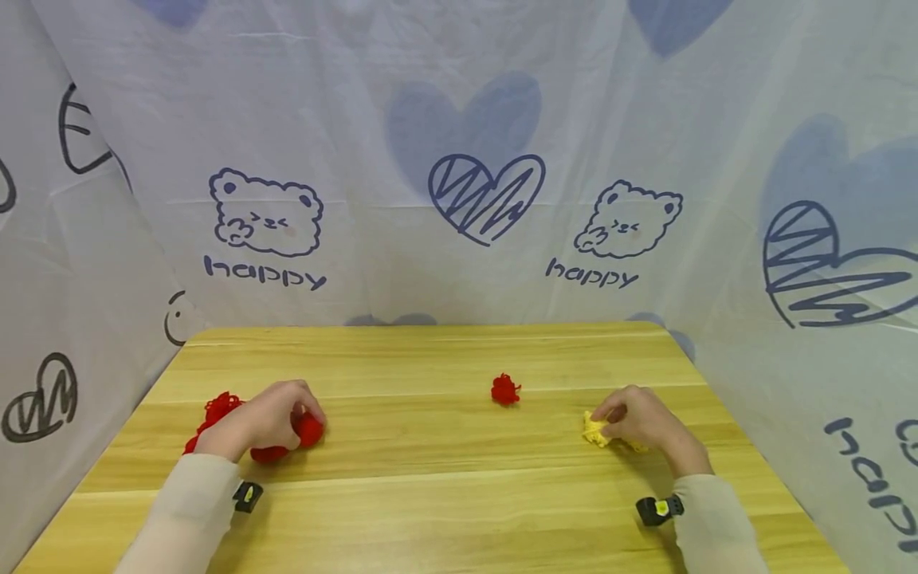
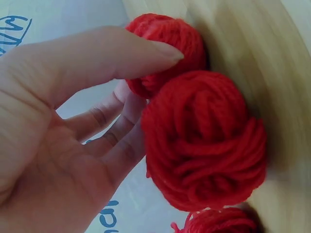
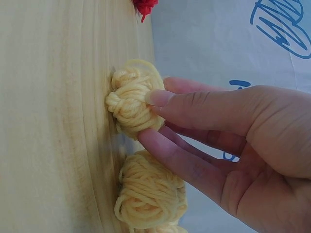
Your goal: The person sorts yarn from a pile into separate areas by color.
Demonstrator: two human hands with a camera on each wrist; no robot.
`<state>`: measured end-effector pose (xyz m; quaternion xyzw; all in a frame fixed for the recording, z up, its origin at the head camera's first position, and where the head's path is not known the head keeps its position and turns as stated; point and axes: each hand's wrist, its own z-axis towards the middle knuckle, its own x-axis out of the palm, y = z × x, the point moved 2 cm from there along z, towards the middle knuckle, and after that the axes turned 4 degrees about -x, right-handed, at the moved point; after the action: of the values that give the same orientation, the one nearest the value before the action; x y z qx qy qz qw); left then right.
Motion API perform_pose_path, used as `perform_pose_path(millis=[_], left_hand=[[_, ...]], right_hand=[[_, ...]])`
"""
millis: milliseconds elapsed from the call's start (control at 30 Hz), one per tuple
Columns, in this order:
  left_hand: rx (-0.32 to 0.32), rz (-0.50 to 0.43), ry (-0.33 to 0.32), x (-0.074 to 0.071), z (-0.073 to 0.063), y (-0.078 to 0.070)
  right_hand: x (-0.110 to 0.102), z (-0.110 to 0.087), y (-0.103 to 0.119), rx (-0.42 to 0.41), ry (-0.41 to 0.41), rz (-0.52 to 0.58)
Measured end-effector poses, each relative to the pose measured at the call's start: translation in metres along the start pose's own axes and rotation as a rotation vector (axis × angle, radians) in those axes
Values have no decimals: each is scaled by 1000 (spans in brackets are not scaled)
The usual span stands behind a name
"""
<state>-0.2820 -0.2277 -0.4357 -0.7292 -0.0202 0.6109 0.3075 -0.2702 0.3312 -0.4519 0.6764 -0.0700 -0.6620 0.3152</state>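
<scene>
In the head view my left hand [image 1: 268, 416] is at the left of the table, holding a red yarn ball [image 1: 311, 431] between thumb and fingers. A second red yarn ball [image 2: 204, 141] sits right beside it, under the hand, and part of a third red ball [image 2: 221, 222] shows at the bottom of the left wrist view. Over at the right, my right hand [image 1: 641, 416] pinches a small yellow yarn ball [image 3: 133, 102]. Another yellow yarn ball [image 3: 151, 189] lies close by, below the fingers in the right wrist view.
A lone red yarn ball [image 1: 505, 389] lies right of centre toward the back of the wooden table [image 1: 416, 510]. Loopy red yarn [image 1: 222, 406] shows behind the left wrist. A printed white cloth [image 1: 358, 143] hangs around the table's back and sides.
</scene>
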Motion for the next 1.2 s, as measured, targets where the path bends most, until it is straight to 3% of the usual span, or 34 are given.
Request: perform_pose_path(millis=[367,533,1067,1200], left_hand=[[-28,1,12,-1,-3,2],[-4,-9,14,-2,-4,2],[-19,-58,18,-5,-5,3],[11,-86,0,-7,-2,-2]], right_hand=[[0,0,0,4,5,9],[0,0,0,9,5,10],[0,0,2,17,5,0],[0,0,2,18,4,-4]])
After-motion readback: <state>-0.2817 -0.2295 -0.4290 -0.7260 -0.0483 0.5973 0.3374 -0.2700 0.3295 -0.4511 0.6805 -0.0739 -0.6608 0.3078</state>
